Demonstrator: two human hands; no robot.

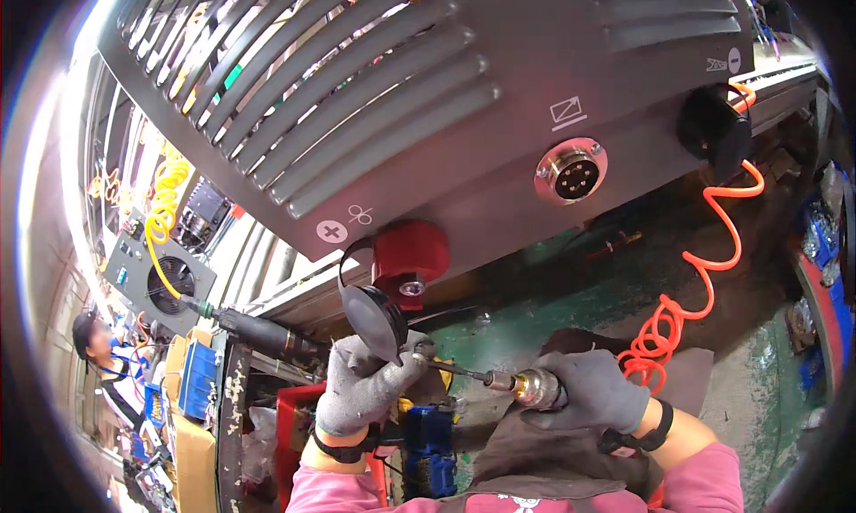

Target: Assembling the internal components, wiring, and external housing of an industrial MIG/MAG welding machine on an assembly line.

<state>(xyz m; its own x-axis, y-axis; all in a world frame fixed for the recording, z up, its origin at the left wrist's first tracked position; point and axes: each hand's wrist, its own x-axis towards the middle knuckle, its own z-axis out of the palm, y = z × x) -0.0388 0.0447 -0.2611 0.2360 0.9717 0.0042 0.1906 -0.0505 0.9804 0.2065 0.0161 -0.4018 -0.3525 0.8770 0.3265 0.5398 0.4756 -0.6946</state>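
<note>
My right hand (599, 392), in a grey glove, is wrapped round the metal-nosed body of a power screwdriver (538, 388). Its long dark bit (456, 370) points left toward my other hand. My left hand (370, 384), gloved too, has its fingertips pinched at the bit's end; whatever small thing they hold there is hidden. A round black cap (374, 321) hangs by a strap in front of the left fingers. Just above it, a red socket (410, 250) with a metal centre sticks out of the dark grey panel (499, 156) of a machine housing.
A round multi-pin connector (572, 174) and a black socket cover (713, 125) sit farther right on the panel. An orange coiled hose (704, 263) dangles at the right. Another driver (263, 330) on a yellow coil hangs left. Blue bins (430, 442) stand below; a person (120, 370) is far left.
</note>
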